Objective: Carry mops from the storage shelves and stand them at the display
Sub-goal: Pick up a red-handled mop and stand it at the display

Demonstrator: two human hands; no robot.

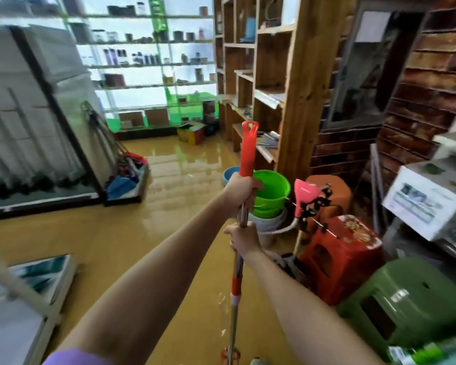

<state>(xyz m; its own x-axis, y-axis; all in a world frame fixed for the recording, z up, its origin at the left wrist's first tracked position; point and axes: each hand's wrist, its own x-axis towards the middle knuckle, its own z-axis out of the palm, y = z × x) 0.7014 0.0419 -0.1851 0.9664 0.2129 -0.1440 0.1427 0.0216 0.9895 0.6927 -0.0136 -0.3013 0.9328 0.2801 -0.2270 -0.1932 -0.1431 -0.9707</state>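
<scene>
Both hands are gripping the mop [238, 259] upright — left hand [239, 192] high by the red handle top, right hand [244, 239] just below — its pole running straight down toward the floor [142, 233].

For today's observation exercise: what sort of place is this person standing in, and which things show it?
Probably a small household-goods shop. Glass shelves hold rows of goods, stacked plastic buckets and plastic stools stand on the floor, and both hands grip a mop handle.
</scene>
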